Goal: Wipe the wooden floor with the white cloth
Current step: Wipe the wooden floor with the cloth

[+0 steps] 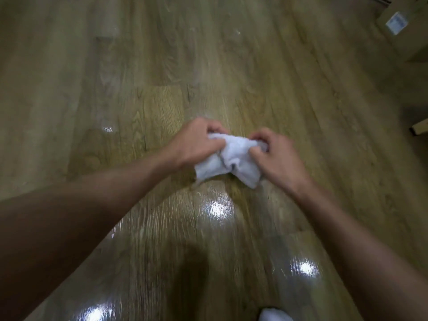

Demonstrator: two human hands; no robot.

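Your left hand (196, 142) and right hand (275, 156) both curl their fingers into the white cloth (231, 158), bunching it between them over the wooden floor (162, 66) (blur hides whether it touches the boards). Most fingertips are buried in its folds. A cardboard box (407, 26) is cut off top right; a white shape (274, 315) at the bottom edge is unidentifiable.
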